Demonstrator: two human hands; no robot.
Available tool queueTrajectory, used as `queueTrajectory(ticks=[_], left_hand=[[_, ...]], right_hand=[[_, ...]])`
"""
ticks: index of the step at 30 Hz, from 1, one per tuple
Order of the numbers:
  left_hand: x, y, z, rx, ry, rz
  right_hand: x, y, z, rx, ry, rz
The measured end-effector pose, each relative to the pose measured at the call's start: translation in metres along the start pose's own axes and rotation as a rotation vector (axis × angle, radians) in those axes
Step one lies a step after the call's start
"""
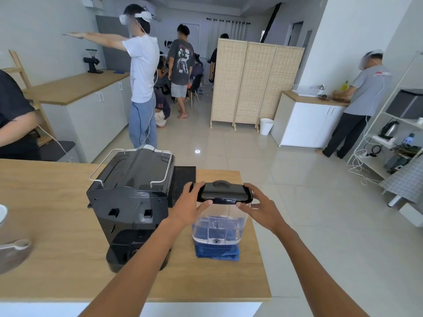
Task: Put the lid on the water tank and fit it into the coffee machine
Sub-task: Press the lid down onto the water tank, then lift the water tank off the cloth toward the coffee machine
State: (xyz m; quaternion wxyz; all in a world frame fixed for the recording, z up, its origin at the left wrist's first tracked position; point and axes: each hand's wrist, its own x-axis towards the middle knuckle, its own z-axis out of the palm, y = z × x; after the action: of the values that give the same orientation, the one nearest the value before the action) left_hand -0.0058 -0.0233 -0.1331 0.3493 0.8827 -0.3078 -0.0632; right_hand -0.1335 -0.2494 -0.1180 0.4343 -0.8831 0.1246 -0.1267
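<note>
Left hand (190, 203) and right hand (261, 207) grasp the lid (225, 193) ends atop the water tank (220, 223), near the tabletop (57, 259) right edge.

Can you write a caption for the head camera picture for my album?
Two hands, left and right, press the black lid onto the clear water tank beside the coffee machine.

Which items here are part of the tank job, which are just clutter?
In the job: black plastic lid, clear plastic water tank, black coffee machine, left hand, right hand.
Lying about: folded blue cloth under the tank, black ribbed mat, wooden counter.
</note>
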Motion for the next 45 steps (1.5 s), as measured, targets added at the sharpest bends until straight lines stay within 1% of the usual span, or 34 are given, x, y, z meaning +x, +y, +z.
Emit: queueTrajectory(ticks=[2, 6, 9, 11, 13, 18, 22, 29, 33, 38, 41, 45], left_hand=[[-0.004, -0.003, 0.003, -0.115, 0.0, -0.013], [-0.014, -0.01, 0.013, -0.233, 0.016, 0.023], [-0.016, -0.012, 0.019, -0.274, 0.108, -0.015], [-0.016, -0.014, 0.022, -0.295, 0.139, -0.018], [-0.017, -0.016, 0.023, -0.319, 0.137, -0.012], [-0.017, -0.019, 0.026, -0.383, 0.11, 0.023], [-0.018, -0.016, 0.024, -0.363, 0.122, -0.047], [-0.023, -0.005, 0.019, -0.4, 0.109, -0.085], [-0.029, 0.003, 0.015, -0.424, 0.116, -0.079], [-0.035, 0.012, 0.006, -0.392, 0.135, -0.037], [-0.043, 0.017, -0.005, -0.354, 0.139, -0.005], [-0.062, 0.022, -0.019, -0.376, 0.151, 0.04]], right_hand=[[0.0, 0.006, 0.006, -0.001, -0.004, -0.017], [-0.003, 0.016, 0.021, -0.006, 0.01, -0.045], [0.0, 0.025, 0.028, 0.064, 0.031, -0.042], [0.001, 0.03, 0.031, 0.114, 0.04, -0.047], [0.001, 0.035, 0.034, 0.14, 0.048, -0.054], [0.0, 0.044, 0.039, 0.106, 0.042, -0.096], [0.004, 0.048, 0.038, 0.114, 0.038, -0.104], [0.003, 0.045, 0.037, 0.124, 0.068, -0.094], [-0.004, 0.039, 0.035, 0.142, 0.085, -0.099], [-0.016, 0.026, 0.02, 0.152, 0.105, -0.13], [-0.024, 0.011, 0.012, 0.153, 0.105, -0.141], [-0.042, -0.01, 0.006, 0.158, 0.102, -0.163]])
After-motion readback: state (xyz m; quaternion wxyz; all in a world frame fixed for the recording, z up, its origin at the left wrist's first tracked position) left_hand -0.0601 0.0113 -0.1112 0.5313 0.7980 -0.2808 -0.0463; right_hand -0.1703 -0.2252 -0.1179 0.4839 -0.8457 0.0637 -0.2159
